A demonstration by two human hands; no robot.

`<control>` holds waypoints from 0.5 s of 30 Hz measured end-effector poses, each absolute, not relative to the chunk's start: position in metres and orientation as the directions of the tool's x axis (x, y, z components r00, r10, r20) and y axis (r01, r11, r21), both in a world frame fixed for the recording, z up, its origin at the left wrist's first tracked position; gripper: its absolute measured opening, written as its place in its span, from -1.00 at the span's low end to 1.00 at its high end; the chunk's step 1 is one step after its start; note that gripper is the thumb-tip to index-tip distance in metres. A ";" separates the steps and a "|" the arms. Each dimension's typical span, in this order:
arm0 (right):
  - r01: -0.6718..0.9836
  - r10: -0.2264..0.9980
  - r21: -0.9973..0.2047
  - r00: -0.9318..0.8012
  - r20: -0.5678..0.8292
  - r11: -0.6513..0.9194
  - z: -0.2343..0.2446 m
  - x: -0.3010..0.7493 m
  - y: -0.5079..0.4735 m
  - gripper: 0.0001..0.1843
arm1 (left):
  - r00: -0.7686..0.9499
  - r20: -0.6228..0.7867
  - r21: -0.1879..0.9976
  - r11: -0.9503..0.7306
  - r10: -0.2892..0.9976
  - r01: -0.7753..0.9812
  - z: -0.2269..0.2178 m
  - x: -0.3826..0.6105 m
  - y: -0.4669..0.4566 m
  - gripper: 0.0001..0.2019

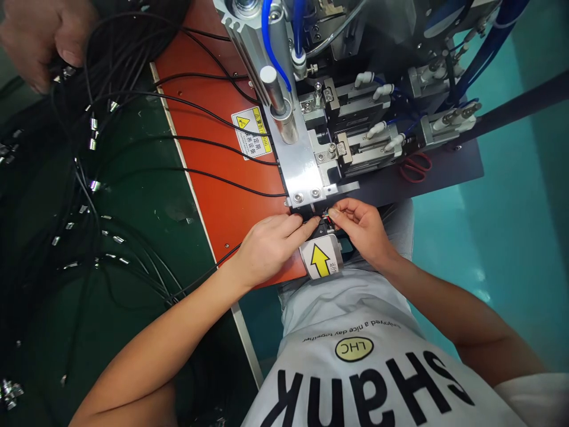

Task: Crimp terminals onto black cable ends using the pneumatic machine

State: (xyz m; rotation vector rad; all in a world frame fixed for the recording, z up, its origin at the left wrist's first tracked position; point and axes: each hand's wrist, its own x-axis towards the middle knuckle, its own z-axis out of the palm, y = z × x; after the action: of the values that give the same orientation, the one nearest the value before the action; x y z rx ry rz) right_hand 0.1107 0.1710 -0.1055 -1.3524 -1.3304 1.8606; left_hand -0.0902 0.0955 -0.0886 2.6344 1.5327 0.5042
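Observation:
My left hand (273,243) lies at the front end of the machine's metal rail, fingers closed and pressed down at the slot. A black cable (229,254) runs from the left under this hand. Just to the right, my right hand (362,231) pinches the small wire end (328,220) of the cable, where a bit of red shows. The fingertips of both hands are almost together. Below them sits a plate with a yellow arrow (320,261). Several black cables (222,142) lead into the rail from the left.
The machine (302,160) has cylinders and blue air hoses (267,35). Red-handled scissors (415,168) lie on its dark base. On the green table (164,196) are bundles of black cables with metal connectors (93,133). Another person's hand (48,35) is at the upper left.

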 end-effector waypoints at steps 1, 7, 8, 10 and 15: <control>0.159 0.809 -0.902 -0.401 -0.431 -0.401 -0.106 0.111 0.171 -0.77 | 0.455 0.251 0.204 -0.506 0.854 0.838 -0.088 -0.090 0.095 -0.69; 0.244 0.855 -0.948 -0.426 -0.295 -0.205 -0.109 0.114 0.171 -0.84 | 0.453 0.249 0.197 -0.503 0.856 0.842 -0.089 -0.089 0.095 -0.68; 0.265 0.866 -0.951 -0.425 -0.264 -0.160 -0.109 0.114 0.171 -0.85 | 0.453 0.252 0.195 -0.503 0.855 0.842 -0.089 -0.088 0.095 -0.68; 0.293 0.880 -0.951 -0.420 -0.224 -0.102 -0.109 0.114 0.172 -0.86 | 0.451 0.259 0.191 -0.503 0.854 0.843 -0.088 -0.088 0.095 -0.69; 0.255 0.843 -0.945 -0.444 -0.303 -0.205 -0.110 0.114 0.173 -0.85 | 0.446 0.249 0.184 -0.494 0.860 0.850 -0.088 -0.087 0.094 -0.69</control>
State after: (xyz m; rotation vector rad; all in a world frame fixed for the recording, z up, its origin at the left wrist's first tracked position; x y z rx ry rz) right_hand 0.1141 0.1726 -0.1101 -1.2886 -1.5989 1.6920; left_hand -0.0867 0.0937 -0.0876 2.6437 1.5635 0.4854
